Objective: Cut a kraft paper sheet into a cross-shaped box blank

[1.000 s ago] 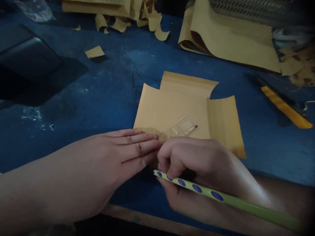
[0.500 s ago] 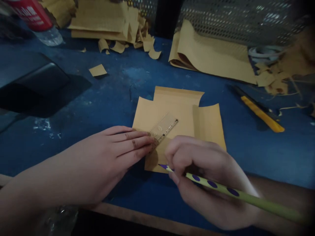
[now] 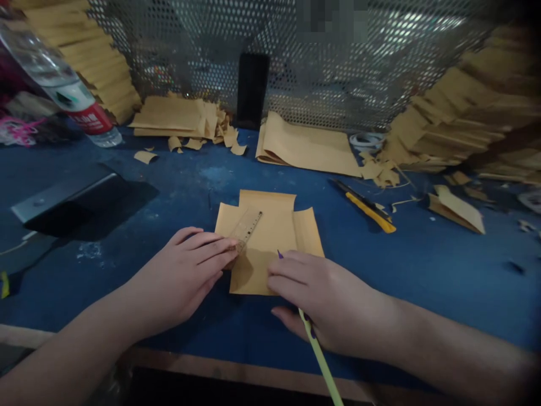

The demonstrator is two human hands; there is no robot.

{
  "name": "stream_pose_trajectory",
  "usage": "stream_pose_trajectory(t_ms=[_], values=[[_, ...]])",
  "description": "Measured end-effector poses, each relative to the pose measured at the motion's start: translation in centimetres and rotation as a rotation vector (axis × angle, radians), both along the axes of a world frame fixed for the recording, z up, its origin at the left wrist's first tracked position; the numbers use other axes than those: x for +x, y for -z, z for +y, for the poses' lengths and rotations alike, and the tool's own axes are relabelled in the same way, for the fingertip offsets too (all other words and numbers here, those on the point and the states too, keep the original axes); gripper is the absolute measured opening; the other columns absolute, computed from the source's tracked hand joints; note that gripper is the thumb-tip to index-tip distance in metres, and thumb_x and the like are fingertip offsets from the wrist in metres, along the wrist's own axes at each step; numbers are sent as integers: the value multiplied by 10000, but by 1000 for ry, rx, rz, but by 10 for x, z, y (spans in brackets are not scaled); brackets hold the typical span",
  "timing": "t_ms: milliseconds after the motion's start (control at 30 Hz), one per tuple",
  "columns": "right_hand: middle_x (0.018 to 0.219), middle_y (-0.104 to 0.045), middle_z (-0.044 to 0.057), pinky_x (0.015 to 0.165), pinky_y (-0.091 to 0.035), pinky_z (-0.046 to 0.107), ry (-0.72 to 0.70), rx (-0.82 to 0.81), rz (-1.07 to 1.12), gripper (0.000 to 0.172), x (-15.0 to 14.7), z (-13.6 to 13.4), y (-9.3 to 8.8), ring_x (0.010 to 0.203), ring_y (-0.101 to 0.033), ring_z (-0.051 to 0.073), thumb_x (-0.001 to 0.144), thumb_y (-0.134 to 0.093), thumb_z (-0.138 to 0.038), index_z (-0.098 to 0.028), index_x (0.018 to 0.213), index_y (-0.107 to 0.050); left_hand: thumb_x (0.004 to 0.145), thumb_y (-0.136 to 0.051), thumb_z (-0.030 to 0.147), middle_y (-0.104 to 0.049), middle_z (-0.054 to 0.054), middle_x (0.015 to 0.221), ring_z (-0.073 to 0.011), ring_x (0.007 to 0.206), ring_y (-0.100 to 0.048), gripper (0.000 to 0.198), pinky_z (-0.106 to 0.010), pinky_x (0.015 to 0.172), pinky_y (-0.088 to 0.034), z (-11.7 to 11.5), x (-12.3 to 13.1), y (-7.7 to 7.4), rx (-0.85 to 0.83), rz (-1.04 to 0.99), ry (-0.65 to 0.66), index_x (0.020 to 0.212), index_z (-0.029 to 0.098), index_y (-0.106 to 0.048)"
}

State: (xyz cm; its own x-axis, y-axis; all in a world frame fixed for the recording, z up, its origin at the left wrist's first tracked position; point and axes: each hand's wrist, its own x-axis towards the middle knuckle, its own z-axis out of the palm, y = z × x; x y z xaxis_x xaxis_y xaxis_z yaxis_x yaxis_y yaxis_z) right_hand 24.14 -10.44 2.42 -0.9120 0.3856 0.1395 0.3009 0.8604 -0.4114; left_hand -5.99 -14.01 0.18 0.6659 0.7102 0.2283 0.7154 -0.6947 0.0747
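A brown kraft-paper piece (image 3: 257, 276) with folded flaps and cut-out corners lies on the blue tabletop in front of me. My left hand (image 3: 190, 270) rests at its left side, fingers stretched together and fingertips on the lower end of a small clear ruler (image 3: 249, 225), which lies slanted on the paper. My right hand (image 3: 316, 287), back upward, is closed round a light-green pencil (image 3: 319, 355) with purple dots. Its purple tip (image 3: 280, 255) shows above the fingers, over the paper. The curled fingers touch the paper's lower right part; the thumb stays apart below.
A yellow-and-black utility knife (image 3: 369, 211) lies to the right, near a folded paper piece (image 3: 459, 208). Folded kraft sheets (image 3: 308, 146), paper scraps and a black phone (image 3: 252, 90) line the back mesh panel. A water bottle (image 3: 80, 104) and dark device (image 3: 76, 197) are left.
My view has lifted, showing more of the table's back. My right hand has rolled back-upward, swinging the pencil from pointing left to pointing away from me. The left hand still holds down the ruler.
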Motion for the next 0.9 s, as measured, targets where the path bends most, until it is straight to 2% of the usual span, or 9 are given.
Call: stream_pose_trajectory(t_ms=[100, 200, 400, 533, 667, 767, 900], values=[[981, -743, 110, 814, -572, 409, -20, 95, 6, 158, 9, -4, 9, 880, -604, 259, 1029, -601, -132, -147, 969, -747, 1082, -432, 132, -697, -31, 1563, -222, 1449, -644, 469, -466, 1329, -310, 3, 3, -2, 4, 32, -19, 1469, 211, -684], [978, -740, 96, 791, -558, 377, -21, 144, 22, 149, 13, -3, 17, 873, -597, 245, 981, -614, -85, -156, 977, -745, 1037, -443, 101, -694, -48, 1563, -259, 1477, -637, 504, -528, 1372, -257, 7, 9, -10, -2, 90, -8, 1459, 199, -701], [899, -704, 69, 762, -552, 359, -42, 139, 102, 94, 16, 0, 24, 814, -598, 218, 948, -645, -219, -192, 873, -697, 985, -559, 126, -708, -121, 1531, -307, 1413, -692, 456, -527, 1246, -462, 25, 40, -27, -71, 204, 25, 1400, 159, -744], [836, -667, 54, 654, -511, 341, 43, 107, 118, 154, 19, -2, 22, 742, -581, 202, 926, -632, -292, -222, 789, -632, 1027, -709, 188, -715, -135, 1502, -311, 1436, -661, 314, -583, 1238, -505, 55, 65, -23, -102, 225, 32, 1337, 147, -741], [836, -674, 63, 679, -539, 346, 197, 85, 79, 124, 20, 4, 19, 754, -619, 211, 924, -594, -263, -217, 812, -622, 1025, -786, 303, -718, -107, 1448, -303, 1392, -673, 316, -613, 1215, -532, 94, 76, -18, -133, 225, 63, 1308, 174, -731], [852, -695, 83, 723, -560, 377, 267, 62, 58, 122, 25, 18, 18, 786, -643, 235, 931, -594, -252, -210, 823, -630, 1033, -778, 335, -742, -97, 1351, -289, 1316, -703, 281, -603, 1187, -553, 117, 80, -17, -129, 230, 30, 1251, 164, -734], [835, -682, 62, 737, -558, 363, 271, -43, 88, 150, 34, 47, 13, 772, -635, 213, 936, -645, -259, -217, 796, -611, 1032, -776, 390, -746, -78, 1232, -253, 1180, -728, 275, -536, 1093, -607, 132, 86, -15, -142, 210, -2, 1172, 159, -728]])
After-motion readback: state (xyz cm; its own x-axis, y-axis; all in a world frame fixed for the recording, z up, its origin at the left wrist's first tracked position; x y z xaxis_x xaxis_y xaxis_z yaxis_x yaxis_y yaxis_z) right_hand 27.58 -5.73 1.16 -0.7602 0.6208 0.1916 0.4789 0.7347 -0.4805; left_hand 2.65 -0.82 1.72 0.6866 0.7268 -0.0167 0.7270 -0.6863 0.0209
